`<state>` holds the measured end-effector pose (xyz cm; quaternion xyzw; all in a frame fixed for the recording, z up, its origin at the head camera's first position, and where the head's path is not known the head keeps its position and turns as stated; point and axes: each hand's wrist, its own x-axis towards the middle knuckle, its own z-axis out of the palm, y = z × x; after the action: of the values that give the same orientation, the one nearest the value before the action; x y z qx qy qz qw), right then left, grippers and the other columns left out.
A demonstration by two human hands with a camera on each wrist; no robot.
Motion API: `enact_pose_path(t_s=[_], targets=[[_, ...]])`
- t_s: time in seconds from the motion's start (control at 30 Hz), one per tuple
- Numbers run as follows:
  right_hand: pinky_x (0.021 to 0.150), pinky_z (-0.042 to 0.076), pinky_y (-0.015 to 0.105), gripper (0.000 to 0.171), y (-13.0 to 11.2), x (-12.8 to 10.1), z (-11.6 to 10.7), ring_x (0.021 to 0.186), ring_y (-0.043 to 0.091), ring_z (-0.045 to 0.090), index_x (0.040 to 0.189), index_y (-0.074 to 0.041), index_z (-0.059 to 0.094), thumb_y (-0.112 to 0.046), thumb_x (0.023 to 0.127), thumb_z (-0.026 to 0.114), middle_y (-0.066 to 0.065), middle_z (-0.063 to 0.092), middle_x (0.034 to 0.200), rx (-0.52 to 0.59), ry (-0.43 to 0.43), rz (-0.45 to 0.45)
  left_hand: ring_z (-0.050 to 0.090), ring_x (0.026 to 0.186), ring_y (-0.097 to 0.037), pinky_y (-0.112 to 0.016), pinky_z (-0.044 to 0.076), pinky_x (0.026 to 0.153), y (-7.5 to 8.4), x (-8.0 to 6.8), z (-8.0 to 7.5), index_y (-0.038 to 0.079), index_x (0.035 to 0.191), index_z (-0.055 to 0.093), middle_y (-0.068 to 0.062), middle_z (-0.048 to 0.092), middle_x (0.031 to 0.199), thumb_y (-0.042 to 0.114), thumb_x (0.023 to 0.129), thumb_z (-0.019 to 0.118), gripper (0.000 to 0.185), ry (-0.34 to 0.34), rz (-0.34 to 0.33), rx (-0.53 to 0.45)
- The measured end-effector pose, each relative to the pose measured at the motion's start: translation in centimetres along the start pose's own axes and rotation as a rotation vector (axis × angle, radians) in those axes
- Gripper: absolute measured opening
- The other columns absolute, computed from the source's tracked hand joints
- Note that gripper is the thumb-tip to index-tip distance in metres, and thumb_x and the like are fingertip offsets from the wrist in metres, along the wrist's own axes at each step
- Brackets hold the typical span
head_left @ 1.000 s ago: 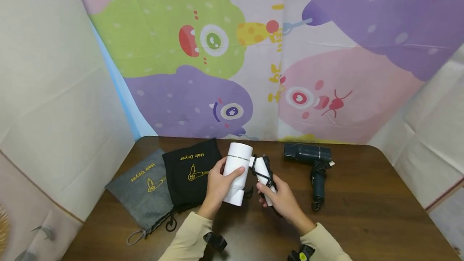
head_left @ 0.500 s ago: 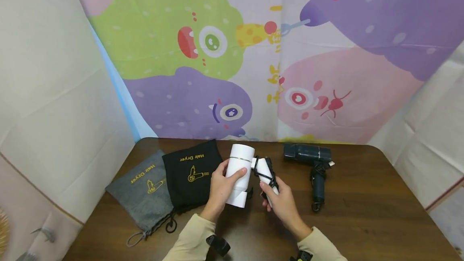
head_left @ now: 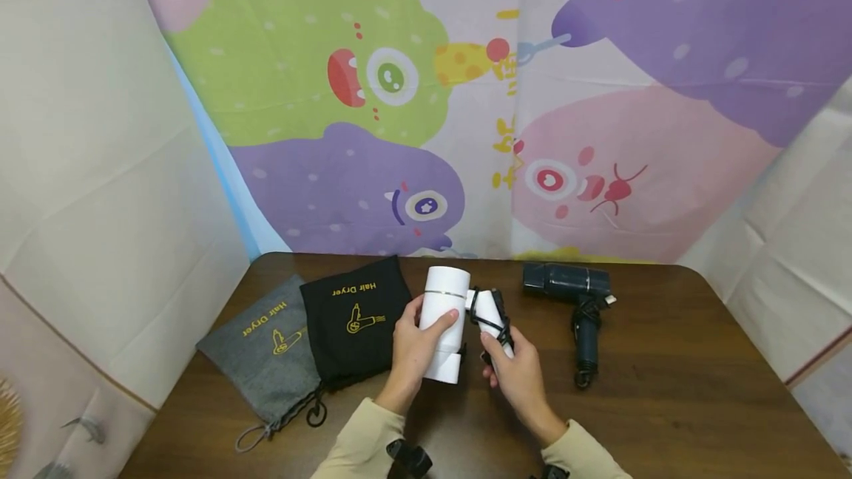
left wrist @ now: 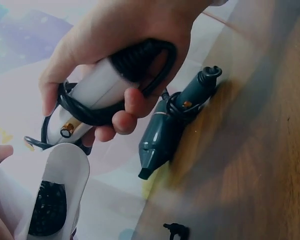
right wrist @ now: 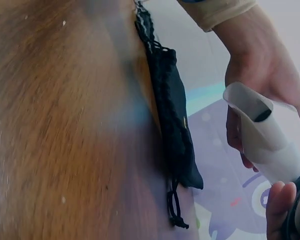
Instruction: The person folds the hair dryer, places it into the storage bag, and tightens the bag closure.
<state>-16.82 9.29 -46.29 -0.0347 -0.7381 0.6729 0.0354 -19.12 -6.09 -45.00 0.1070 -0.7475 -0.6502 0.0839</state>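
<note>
I hold a white hair dryer point(head_left: 444, 316) above the middle of the brown table point(head_left: 665, 405). My left hand point(head_left: 416, 346) grips its barrel point(left wrist: 45, 195), seen as a white tube point(right wrist: 262, 140) in the right wrist view. My right hand point(head_left: 515, 368) grips the folded handle point(head_left: 491, 313), which has a black cord point(left wrist: 140, 65) wound round it. In the left wrist view the right hand's fingers point(left wrist: 122, 117) curl round the handle and cord.
A dark hair dryer point(head_left: 572, 294) with a wrapped cord lies at the right back of the table, also in the left wrist view point(left wrist: 170, 130). A black pouch point(head_left: 353, 316) and a grey pouch point(head_left: 266, 350), both marked "Hair Dryer", lie left. A cartoon backdrop point(head_left: 466, 94) hangs behind.
The white dryer and both hands have shifted slightly right and towards me; the grips are the same. The other things lie as before.
</note>
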Motion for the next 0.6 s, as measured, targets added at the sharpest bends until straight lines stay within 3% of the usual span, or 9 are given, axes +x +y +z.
enact_pose_path(t_s=[0.2,0.43,0.6], targets=[[0.041,0.048,0.028,0.022,0.1,-0.1,0.8,0.041,0.012,0.054,0.098,0.004,0.057,-0.016,0.093,0.065,0.010,0.060,0.064,-0.007,0.058,-0.024,0.062,0.096,-0.025,-0.038,0.051,0.079,-0.2,-0.6,0.8,0.003,0.136,0.051,-0.017,0.065,0.118,0.036,0.082,0.077,0.068,0.051,-0.018,-0.018],[0.048,0.048,0.025,0.026,0.6,-0.4,2.2,0.050,0.008,0.054,0.101,0.003,0.058,-0.019,0.090,0.066,0.009,0.060,0.066,-0.179,0.156,-0.063,0.060,0.101,-0.027,-0.039,0.048,0.082,-1.4,-2.0,2.3,0.001,0.139,0.042,-0.020,0.059,0.125,0.038,0.089,0.068,0.067,0.073,-0.056,-0.048],[0.047,0.049,0.024,0.027,0.9,-0.5,2.4,0.050,0.010,0.055,0.102,0.003,0.056,-0.020,0.091,0.066,0.012,0.061,0.070,-0.157,0.132,-0.029,0.059,0.102,-0.029,-0.040,0.047,0.083,-1.7,-2.1,2.2,0.000,0.138,0.042,-0.020,0.059,0.125,0.036,0.088,0.069,0.066,0.071,-0.067,-0.046]])
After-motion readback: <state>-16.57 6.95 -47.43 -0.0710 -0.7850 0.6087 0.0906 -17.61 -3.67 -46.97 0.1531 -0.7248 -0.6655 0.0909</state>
